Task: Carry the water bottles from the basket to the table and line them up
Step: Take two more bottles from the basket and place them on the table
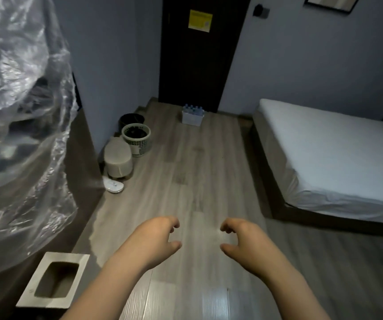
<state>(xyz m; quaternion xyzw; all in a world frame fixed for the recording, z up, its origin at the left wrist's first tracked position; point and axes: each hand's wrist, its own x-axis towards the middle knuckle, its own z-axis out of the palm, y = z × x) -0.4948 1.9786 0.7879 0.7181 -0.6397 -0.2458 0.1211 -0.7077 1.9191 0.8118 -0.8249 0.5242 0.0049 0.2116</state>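
Holding both hands out over the floor, with the bottles far off by the door.
Left hand (pixel 157 236) and right hand (pixel 243 239) hang side by side near the camera above the wooden floor (pixel 197 169), each grip apart, fingers loosely curled around nothing, thumbs pointing in at each other. Far ahead, the white basket (pixel 191 120) sits on the floor just in front of the dark door (pixel 199 61), and the water bottles (pixel 193 109) stand upright inside it, caps showing above the rim. Over on the left by the wall there's a dark bin (pixel 131 118), a mesh bin (pixel 137 140) just nearer, then a lidded bin (pixel 118 158) and a white slipper (pixel 114 186). A bed (pixel 324 153) with a white sheet fills the right side, and crinkled plastic sheeting (pixel 19 112) looms on the near left.
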